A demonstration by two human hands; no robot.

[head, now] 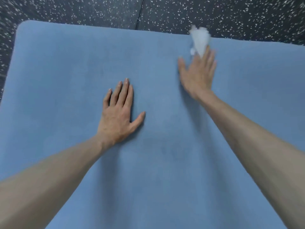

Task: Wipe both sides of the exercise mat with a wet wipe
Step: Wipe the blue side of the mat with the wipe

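Your 2 hands on the blue mat, wipe at the far edge

Nearest you, the exercise mat [156,171] lies flat on the speckled floor [99,9]. Your left hand [118,116] rests on it, fingers straight, thumb spread. Farther out, your blurred right hand [198,71] presses the white wet wipe [199,41] under straight fingers at the mat's far edge.

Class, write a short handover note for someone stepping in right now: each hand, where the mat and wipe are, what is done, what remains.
Left hand: flat on the mat, fingers straight, steadying it.
Right hand: fingers straight, pressing the wipe onto the mat near its far edge; blurred.
Mat: spread flat on the speckled floor, one side up.
Done: cannot tell how much of this side is wiped.
Left: finish this side, turn the mat over, wipe the other.
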